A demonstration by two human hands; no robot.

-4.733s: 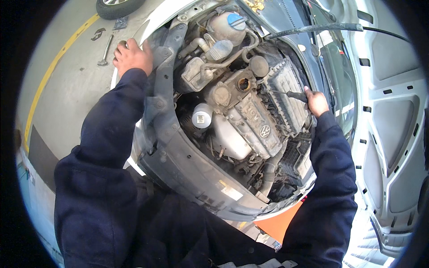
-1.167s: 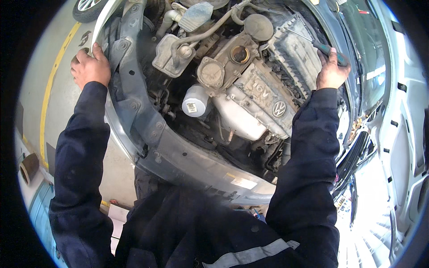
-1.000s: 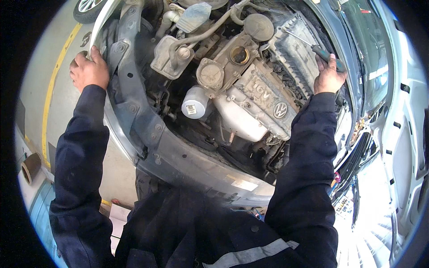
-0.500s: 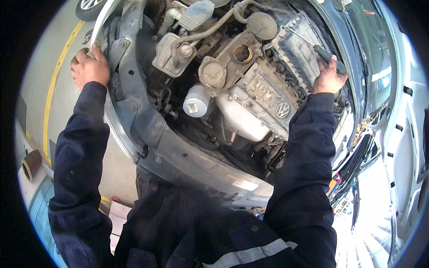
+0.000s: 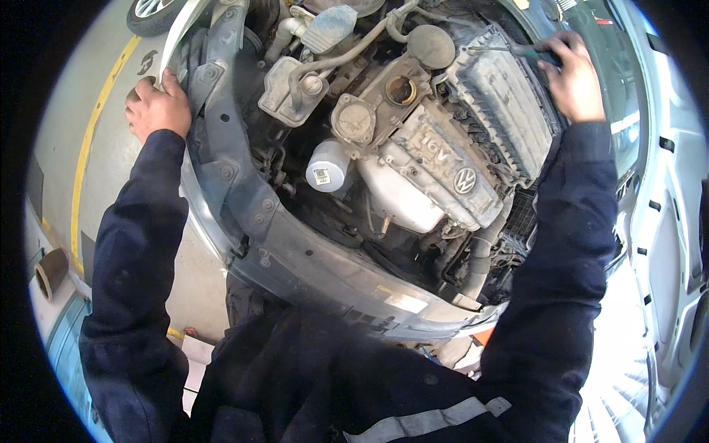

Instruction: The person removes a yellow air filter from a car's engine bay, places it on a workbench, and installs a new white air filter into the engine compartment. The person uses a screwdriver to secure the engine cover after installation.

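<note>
My right hand [image 5: 576, 77] is closed round the dark green handle of a screwdriver [image 5: 541, 55]. Its shaft points left across the far end of the dusty black ribbed air filter box [image 5: 502, 100]; exactly where the tip touches is hard to make out. My left hand [image 5: 158, 111] grips the pale front edge of the car body [image 5: 177, 37], thumb on the inner side and fingers curled outward. Between my hands lies the dusty engine [image 5: 436, 159], with an open oil filler hole [image 5: 400, 91] and a white oil filter [image 5: 326, 166].
A grey coolant tank [image 5: 288, 92] with a hose sits left of the engine. The front crossmember [image 5: 317, 258] curves close to my body. A corrugated hose [image 5: 480, 255] runs on the near right. Beyond the left edge are a yellow floor line [image 5: 96, 122] and a wheel [image 5: 153, 15].
My right hand has moved away and to the right with the screwdriver, uncovering more of the air filter box and the corrugated hose. My left hand stays on the body edge.
</note>
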